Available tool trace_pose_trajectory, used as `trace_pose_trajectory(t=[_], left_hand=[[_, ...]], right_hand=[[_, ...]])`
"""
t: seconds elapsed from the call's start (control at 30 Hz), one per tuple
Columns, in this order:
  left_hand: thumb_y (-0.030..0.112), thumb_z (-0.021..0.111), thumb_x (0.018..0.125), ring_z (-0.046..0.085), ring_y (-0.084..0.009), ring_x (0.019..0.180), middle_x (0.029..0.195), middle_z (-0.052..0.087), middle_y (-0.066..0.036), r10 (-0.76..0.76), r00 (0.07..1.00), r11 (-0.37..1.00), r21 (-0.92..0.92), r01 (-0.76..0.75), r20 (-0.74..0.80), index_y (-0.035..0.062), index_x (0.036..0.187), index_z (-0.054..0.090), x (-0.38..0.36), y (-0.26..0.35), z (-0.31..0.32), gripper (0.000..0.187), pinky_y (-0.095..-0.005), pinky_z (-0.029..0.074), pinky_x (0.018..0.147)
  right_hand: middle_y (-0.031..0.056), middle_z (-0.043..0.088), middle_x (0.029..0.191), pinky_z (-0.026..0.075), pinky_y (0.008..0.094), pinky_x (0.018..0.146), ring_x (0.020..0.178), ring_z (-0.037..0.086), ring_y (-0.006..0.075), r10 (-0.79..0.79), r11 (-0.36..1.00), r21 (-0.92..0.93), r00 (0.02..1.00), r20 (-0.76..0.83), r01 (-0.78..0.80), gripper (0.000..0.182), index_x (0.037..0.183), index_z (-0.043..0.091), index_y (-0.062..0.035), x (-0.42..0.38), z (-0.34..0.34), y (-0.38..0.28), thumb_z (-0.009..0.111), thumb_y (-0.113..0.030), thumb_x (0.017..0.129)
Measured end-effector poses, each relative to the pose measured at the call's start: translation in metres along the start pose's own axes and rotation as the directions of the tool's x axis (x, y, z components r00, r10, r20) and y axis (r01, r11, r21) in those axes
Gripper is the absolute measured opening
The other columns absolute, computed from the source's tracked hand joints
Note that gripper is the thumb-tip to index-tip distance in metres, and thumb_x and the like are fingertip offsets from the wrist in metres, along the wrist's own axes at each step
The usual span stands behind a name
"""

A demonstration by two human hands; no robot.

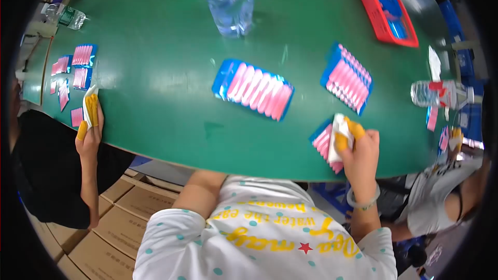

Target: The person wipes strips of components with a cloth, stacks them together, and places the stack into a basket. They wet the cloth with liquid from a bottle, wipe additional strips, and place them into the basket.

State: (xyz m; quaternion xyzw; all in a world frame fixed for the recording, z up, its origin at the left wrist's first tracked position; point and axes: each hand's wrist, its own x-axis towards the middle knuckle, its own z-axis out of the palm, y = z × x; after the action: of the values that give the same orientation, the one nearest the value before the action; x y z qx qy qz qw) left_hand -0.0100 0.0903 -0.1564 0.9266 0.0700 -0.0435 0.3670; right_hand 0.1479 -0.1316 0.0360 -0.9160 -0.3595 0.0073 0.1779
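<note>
My right hand [358, 148], with yellow covers on some fingers, grips a folded white cloth [337, 137]. Under and beside the cloth is a blue-edged pack of pink sticks [322, 142], near the front edge of the green table [155, 109]. Just above my right hand lies another pink and blue pack [348, 79], set at a slant. A third pack [254, 89], its pink pieces side by side, rests mid-table to the left. My left arm reaches down to the table's front edge, and its hand is hidden.
A blurred bottle [231, 8] stands at the top centre. A red basket [386, 13] holds blue items at upper right; another bottle [433, 94] lies below it. At left, a co-worker's hand [89, 137] holds white cloth near several packs. Another person sits at right. Cartons [119, 231] are lower left.
</note>
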Motion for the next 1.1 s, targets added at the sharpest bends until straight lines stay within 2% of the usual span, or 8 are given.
trace_pose_trajectory(t=[0.3,0.37,0.43,0.5,0.6,0.7,0.83,1.1], left_hand=[[0.017,0.057,0.093,0.062,-0.0381,0.105,0.121,0.063,-0.02,0.044,0.995,0.992,-0.125,-0.033,0.088,0.0016,0.121,0.062,-0.069,-0.012,-0.032,0.032,-0.0448,0.049,0.09],[0.022,0.057,0.096,0.062,-0.0401,0.103,0.121,0.063,-0.021,-0.104,0.942,0.99,-0.055,0.128,0.32,0.0027,0.126,0.059,-0.08,0.034,-0.084,0.036,-0.0439,0.05,0.09],[0.023,0.058,0.096,0.062,-0.0416,0.099,0.116,0.063,-0.023,0.102,0.963,0.989,-0.129,-0.071,0.251,0.0034,0.127,0.059,-0.106,0.036,-0.098,0.037,-0.0443,0.05,0.089],[0.023,0.06,0.094,0.061,-0.0386,0.104,0.117,0.062,-0.022,-0.002,0.819,0.958,-0.234,0.166,0.574,0.0054,0.127,0.06,-0.092,0.082,-0.162,0.037,-0.043,0.049,0.091],[0.024,0.063,0.09,0.058,-0.0338,0.115,0.127,0.059,-0.017,0.149,0.956,0.984,-0.134,-0.118,0.252,0.011,0.128,0.062,-0.062,0.124,-0.177,0.04,-0.046,0.047,0.094],[0.032,0.067,0.086,0.047,-0.0369,0.13,0.137,0.053,-0.019,0.412,0.911,0.837,0.39,-0.384,0.013,0.0199,0.131,0.061,-0.025,0.142,-0.152,0.047,-0.0661,0.032,0.104],[0.051,0.064,0.083,0.028,-0.0385,0.145,0.136,0.049,-0.029,0.38,0.925,0.81,0.474,-0.346,0.026,0.0262,0.139,0.054,0.002,0.13,-0.12,0.062,-0.0824,0.004,0.102],[0.061,0.057,0.082,0.028,-0.0351,0.146,0.134,0.05,-0.03,0.453,0.888,0.789,0.428,-0.441,0.082,0.0297,0.13,0.06,0.014,0.134,-0.105,0.058,-0.0832,0.004,0.102]], right_hand=[[0.0127,0.061,0.07,0.042,0.04,0.079,0.062,0.055,0.0303,-0.043,0.994,0.093,0.98,-0.192,0.061,0.018,0.079,0.056,0.0001,0.016,0.031,-0.018,0.072,-0.006,0.077],[0.0137,0.06,0.068,0.042,0.0402,0.078,0.062,0.055,0.0312,-0.025,0.996,0.084,0.984,-0.174,0.041,0.021,0.073,0.053,-0.0016,0.022,0.035,-0.019,0.073,-0.006,0.076],[0.014,0.06,0.067,0.043,0.0403,0.078,0.062,0.056,0.0315,-0.037,0.994,0.094,0.986,-0.165,0.053,0.021,0.073,0.053,-0.0016,0.024,0.034,-0.022,0.073,-0.007,0.076],[0.0144,0.059,0.065,0.043,0.04,0.077,0.062,0.058,0.032,-0.075,0.992,0.088,0.987,-0.143,0.088,0.016,0.079,0.057,-0.0003,0.033,0.029,-0.024,0.072,-0.007,0.077],[0.0147,0.06,0.066,0.044,0.0398,0.075,0.063,0.058,0.0322,-0.029,0.989,0.142,0.995,-0.093,0.042,0.02,0.091,0.061,0.0022,0.046,0.024,-0.03,0.071,-0.008,0.078],[0.0148,0.062,0.067,0.044,0.0395,0.073,0.064,0.059,0.032,-0.067,0.994,0.085,0.995,-0.069,0.073,0.026,0.1,0.061,0.0036,0.053,0.026,-0.024,0.071,-0.009,0.08],[0.0137,0.062,0.068,0.044,0.0395,0.074,0.064,0.058,0.031,-0.069,0.991,0.108,0.996,-0.055,0.075,0.03,0.106,0.064,0.0022,0.062,0.015,-0.027,0.071,-0.011,0.08],[0.0083,0.064,0.071,0.042,0.0352,0.079,0.066,0.058,0.0244,-0.201,0.979,0.008,0.979,-0.029,0.202,0.034,0.112,0.069,-0.0036,0.065,0.01,-0.011,0.073,-0.014,0.079]])
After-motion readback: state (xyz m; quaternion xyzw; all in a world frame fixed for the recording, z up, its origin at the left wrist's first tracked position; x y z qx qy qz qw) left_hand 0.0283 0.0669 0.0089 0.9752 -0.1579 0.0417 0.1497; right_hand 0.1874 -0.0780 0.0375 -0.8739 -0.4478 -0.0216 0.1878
